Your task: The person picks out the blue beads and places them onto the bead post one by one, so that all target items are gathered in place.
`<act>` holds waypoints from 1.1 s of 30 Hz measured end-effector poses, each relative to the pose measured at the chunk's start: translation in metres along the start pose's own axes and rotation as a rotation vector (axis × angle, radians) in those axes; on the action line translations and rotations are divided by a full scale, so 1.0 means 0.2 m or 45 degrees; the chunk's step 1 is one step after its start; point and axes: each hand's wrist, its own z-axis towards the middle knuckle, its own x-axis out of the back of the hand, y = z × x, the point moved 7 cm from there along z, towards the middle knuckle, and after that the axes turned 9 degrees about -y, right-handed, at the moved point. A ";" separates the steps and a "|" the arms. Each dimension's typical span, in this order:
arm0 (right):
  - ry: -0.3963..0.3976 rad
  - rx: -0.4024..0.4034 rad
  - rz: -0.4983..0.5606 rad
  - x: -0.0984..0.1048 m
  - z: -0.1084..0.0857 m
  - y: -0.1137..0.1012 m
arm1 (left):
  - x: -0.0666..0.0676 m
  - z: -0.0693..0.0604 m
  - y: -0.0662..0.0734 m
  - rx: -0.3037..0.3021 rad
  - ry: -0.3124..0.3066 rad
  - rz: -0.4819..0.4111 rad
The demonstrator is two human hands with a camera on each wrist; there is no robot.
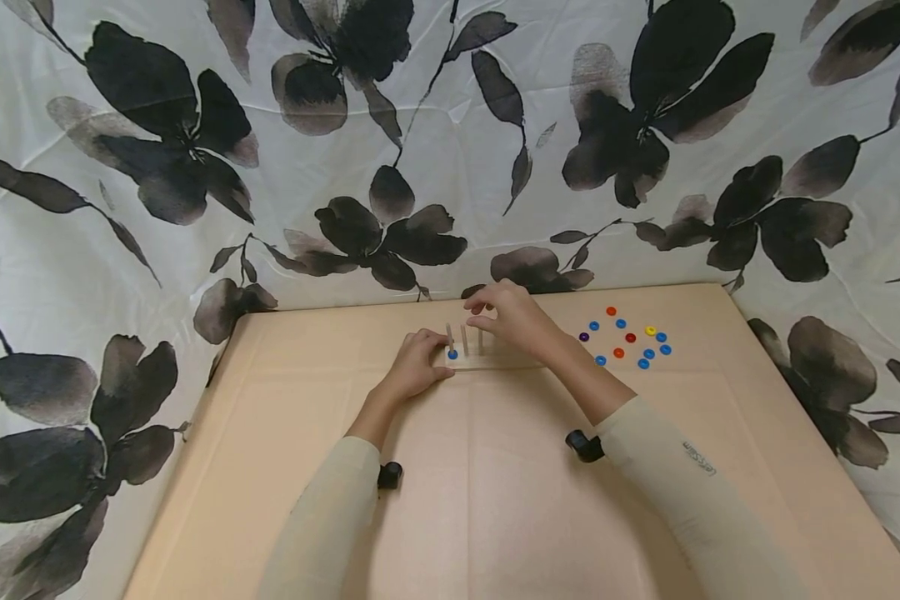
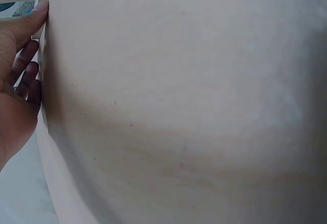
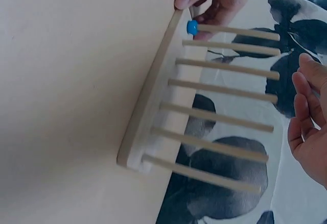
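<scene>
**Left hand [image 1: 417, 364] is holding a peg board [image 3: 156, 89] while most beads are lying loose**

The left hand is pinching one end of the wooden peg board, its thumb pressing the near edge and its fingers curling behind. The right hand [image 1: 516, 319] is hovering beside the upright pegs [image 3: 222, 91]; its fingers are bending loosely, the thumb is standing apart from the fingertips, and no bead is showing between them.

The peg board is standing near the far edge of the table [image 1: 480, 500]. It is carrying seven pegs in one row. One blue bead [image 3: 192, 27] is sitting at the base of the end peg, just beside the left hand; the other six pegs are standing bare. By my judgement, the work is only beginning: one bead is placed, and the loose ones are probably remaining.

To the right of the board, twelve loose beads are lying scattered on the table: seven blue beads [image 1: 621, 323], three red or orange beads [image 1: 631, 337], one yellow bead [image 1: 650, 331] and one purple bead [image 1: 584, 337].

Small dark lettering [image 1: 699, 458] is running along the right sleeve [image 1: 690, 508], but I cannot read it surely. Behind the table, a white cloth [image 1: 450, 150] is showing dark flowers.
</scene>
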 end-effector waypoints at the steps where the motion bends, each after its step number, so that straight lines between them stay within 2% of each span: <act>1: 0.013 0.002 0.007 0.01 -0.01 0.01 | 0.00 0.00 0.00 0.001 0.001 0.001; 8: 0.125 0.005 0.048 0.12 -0.15 0.07 | 0.01 -0.01 0.00 -0.007 0.008 -0.019; 14: 0.188 -0.049 0.057 0.17 -0.30 0.19 | 0.01 -0.01 0.00 -0.013 0.005 -0.015; 21: 0.207 -0.132 0.063 0.18 -0.48 0.33 | 0.01 -0.01 -0.01 -0.012 -0.008 -0.018; 28: 0.286 -0.121 0.024 0.19 -0.62 0.45 | 0.01 -0.01 -0.01 -0.009 -0.015 -0.026; 33: 0.242 -0.210 0.061 0.14 -0.70 0.57 | -0.01 -0.02 -0.01 0.005 -0.028 -0.037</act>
